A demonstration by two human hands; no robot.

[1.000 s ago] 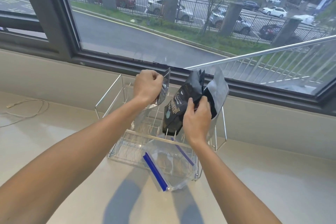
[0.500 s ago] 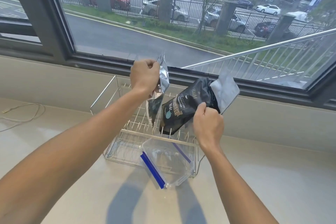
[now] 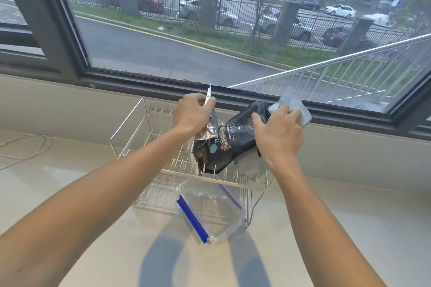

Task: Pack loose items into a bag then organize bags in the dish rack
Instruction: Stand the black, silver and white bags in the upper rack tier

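A chrome wire dish rack (image 3: pixel 130 128) stands on the pale counter under the window. My left hand (image 3: pixel 191 114) grips the top of a silver foil pouch (image 3: pixel 210 128) that hangs down over the rack. My right hand (image 3: pixel 277 133) grips the upper end of a black printed pouch (image 3: pixel 231 144), which leans to the right with its lower corner among the rack's prongs. A grey-white bag (image 3: pixel 296 107) pokes out behind my right hand. A clear zip bag with a blue seal strip (image 3: pixel 210 209) lies open across the rack's front right corner.
A thin pale cable (image 3: pixel 28 147) loops on the counter at the far left. The window sill and dark frame (image 3: pixel 140 77) run just behind the rack. The pale counter (image 3: pixel 349 228) stretches to both sides and in front.
The black pouch has tipped from upright to leaning right, and my right hand has shifted up to its top end. My left hand has lifted the silver pouch slightly.
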